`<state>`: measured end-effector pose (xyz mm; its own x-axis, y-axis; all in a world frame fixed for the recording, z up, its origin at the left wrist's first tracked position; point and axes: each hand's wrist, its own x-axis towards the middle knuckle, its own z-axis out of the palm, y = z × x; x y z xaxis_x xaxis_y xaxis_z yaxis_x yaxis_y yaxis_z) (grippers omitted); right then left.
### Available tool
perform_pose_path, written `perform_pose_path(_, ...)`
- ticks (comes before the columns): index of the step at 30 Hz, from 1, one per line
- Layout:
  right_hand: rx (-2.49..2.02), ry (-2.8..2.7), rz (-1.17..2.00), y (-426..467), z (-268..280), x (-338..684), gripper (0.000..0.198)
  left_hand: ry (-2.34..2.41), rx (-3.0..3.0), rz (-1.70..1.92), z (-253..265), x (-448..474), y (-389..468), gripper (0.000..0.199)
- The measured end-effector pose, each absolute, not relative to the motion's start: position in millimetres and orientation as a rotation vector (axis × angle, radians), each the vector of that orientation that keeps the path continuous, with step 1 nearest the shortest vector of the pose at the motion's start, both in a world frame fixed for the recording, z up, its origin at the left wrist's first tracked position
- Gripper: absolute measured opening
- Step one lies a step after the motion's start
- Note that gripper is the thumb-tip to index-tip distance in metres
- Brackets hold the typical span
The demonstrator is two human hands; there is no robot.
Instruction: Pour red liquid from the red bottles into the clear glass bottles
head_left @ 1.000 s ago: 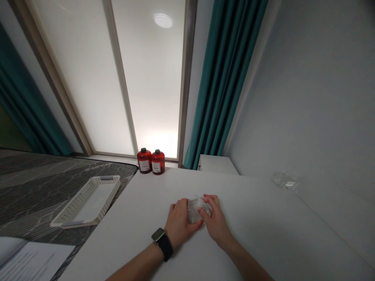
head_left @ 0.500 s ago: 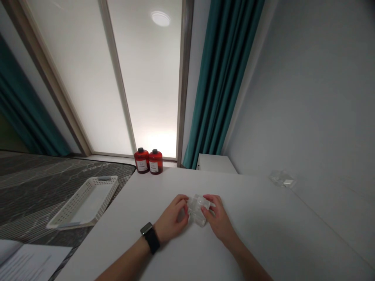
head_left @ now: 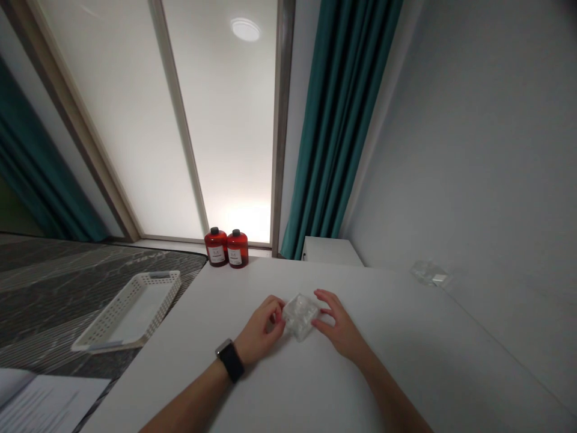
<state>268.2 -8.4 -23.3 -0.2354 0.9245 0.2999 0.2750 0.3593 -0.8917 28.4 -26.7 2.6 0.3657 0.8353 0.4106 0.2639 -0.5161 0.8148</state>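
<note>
Pinching the left corner of a transparent pack (head_left: 300, 317), the left hand (head_left: 259, 334) had its thumb and forefinger drawn together, the other fingers curled behind. The right hand's (head_left: 341, 329) grip was spread, thumb and fingers parted around the pack's right corner; whether the fingertips touched it, I could not tell. The pack sat between the two hands at the middle of the counter (head_left: 279, 391), turned roughly into a diamond, its plastic crinkled and glossy, its contents too blurred to make out. A watch (head_left: 229, 359) with a dark, smooth band circled the left wrist.

The counter was matte, white and flat. Its left edge slanted away past a pale, perforated basket (head_left: 166, 304) with rounded corners, which lay on a dark, streaked and ribbed surface (head_left: 178, 260). Printed paper (head_left: 54, 404) spread near that edge, closer to the person. At the far left corner two red, translucent bottles (head_left: 226, 249) stood upright side by side, black-capped and white-labelled. A crumpled, see-through wrapper (head_left: 430, 273) lay by the wall (head_left: 487, 150) on the right. Broad stretches of counter separated the pack from the bottles, the wrapper and both side edges.
</note>
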Motion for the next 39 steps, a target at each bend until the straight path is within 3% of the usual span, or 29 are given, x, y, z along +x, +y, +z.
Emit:
perform_pose_path(3,-1.066,-1.719,0.885,-7.2,-24.8,268.8,0.038,1.026,1.965,1.065,-4.8,26.0,-27.1,0.009)
perform_pose_path(7,-0.994,-1.724,0.883,-11.1,-22.4,261.8,0.042,1.077,1.995,1.023,-18.0,26.8,-19.8,0.063)
perform_pose_path(10,-0.974,-1.734,0.802,-13.4,-19.3,251.4,0.043,1.063,1.989,0.969,-22.5,28.5,-12.0,0.078)
perform_pose_path(20,-1.018,-1.631,0.754,-18.5,-19.9,217.5,0.022,1.056,1.973,0.959,-13.2,34.3,-14.4,0.065)
perform_pose_path(31,-1.094,-1.563,0.717,-22.8,-24.3,208.1,0.016,1.195,2.034,0.997,-13.4,42.2,-23.3,0.058)
perform_pose_path(35,-1.097,-1.581,0.724,-25.0,-21.6,212.2,0.022,1.104,2.015,0.993,-13.7,38.7,-19.1,0.058)
perform_pose_path(39,-1.012,-1.709,0.863,-29.3,-12.9,226.6,0.053,0.923,1.975,0.95,-10.9,30.2,-13.8,0.061)
